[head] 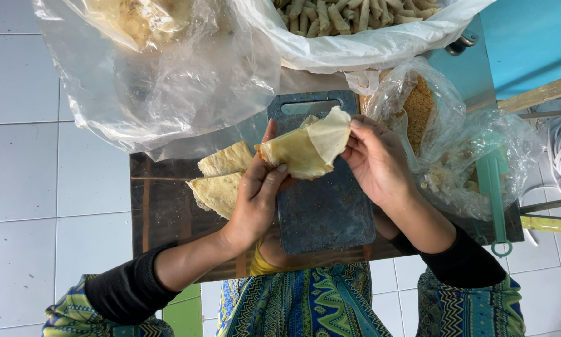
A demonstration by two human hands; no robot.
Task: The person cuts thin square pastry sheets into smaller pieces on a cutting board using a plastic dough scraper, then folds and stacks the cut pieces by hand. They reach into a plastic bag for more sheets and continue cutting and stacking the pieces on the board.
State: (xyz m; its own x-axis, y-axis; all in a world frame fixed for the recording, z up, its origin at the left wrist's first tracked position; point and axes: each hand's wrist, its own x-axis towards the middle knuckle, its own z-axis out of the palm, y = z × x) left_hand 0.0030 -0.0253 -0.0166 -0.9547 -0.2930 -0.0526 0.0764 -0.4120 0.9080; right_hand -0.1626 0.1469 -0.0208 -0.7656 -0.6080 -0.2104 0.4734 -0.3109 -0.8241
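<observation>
Hands meet over a dark cutting board (327, 206) on a low wooden desk (165, 209), working a thin pale wrapper sheet (308, 148) held in the air between them. The left hand (255, 196) has its grip closed narrow on the sheet's left end, thumb on the near face and fingers curled behind, wrist bent up from a black sleeve that comes in from the lower left. The right hand (375, 159) pinches the sheet's upper right edge, fingertips drawn close together on the folded flap, forearm angling in from the lower right. The sheet's long axis runs roughly left to right, rising slightly toward the right hand, with the translucent flap turned over at that end.

Just left of the left hand, two more folded wrappers (221, 178) lie on the desk, overlapping. A large clear plastic bag (162, 81) sits beyond them, a white bag of rolled sticks (355, 19) at the far edge, and a bag of brown crumbs (418, 109) to the right beside a green plastic tool (496, 187).
</observation>
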